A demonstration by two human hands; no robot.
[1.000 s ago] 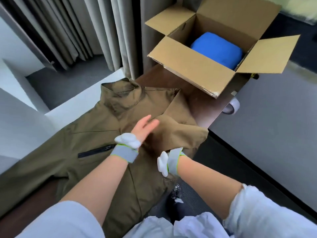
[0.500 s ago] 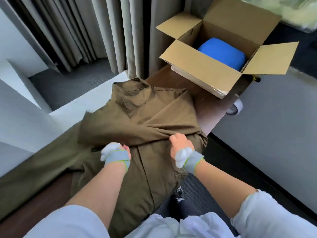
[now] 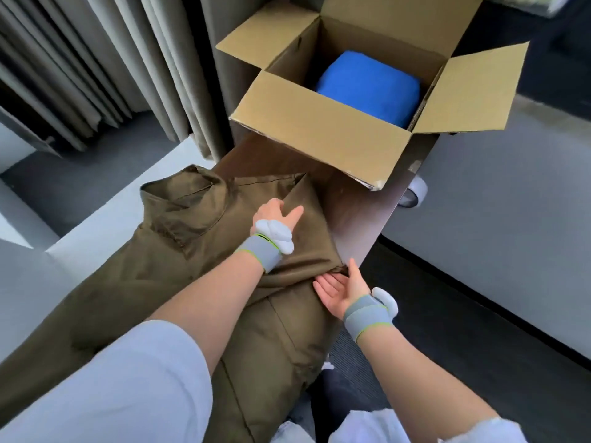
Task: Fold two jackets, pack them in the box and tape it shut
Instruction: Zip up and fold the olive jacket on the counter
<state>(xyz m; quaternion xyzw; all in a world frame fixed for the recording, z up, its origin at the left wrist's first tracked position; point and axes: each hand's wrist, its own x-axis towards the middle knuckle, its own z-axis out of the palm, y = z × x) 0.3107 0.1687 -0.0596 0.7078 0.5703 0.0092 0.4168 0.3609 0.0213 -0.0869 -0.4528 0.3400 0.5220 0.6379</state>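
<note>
An olive-green jacket [image 3: 179, 270] lies spread on the dark wooden table [image 3: 358, 215], its right sleeve folded across the chest. My left hand [image 3: 276, 214] rests flat on the folded part near its upper right edge, fingers extended. My right hand [image 3: 340, 290] lies palm up at the jacket's right edge, its fingertips tucked under the fold. Behind the jacket stands an open cardboard box [image 3: 323, 135] with all flaps out. A folded blue jacket [image 3: 367, 86] lies inside it. A roll of tape [image 3: 414, 195] sits at the table's right edge beside the box.
Grey curtains [image 3: 134, 65] hang behind the table on the left. A white ledge [image 3: 105, 225] runs along the table's left side. A grey surface [image 3: 511, 219] lies to the right, with dark floor between it and the table.
My left hand has moved up and right across the folded sleeve. My right hand has let go of the fabric, turned palm up and slid to the jacket's right edge.
</note>
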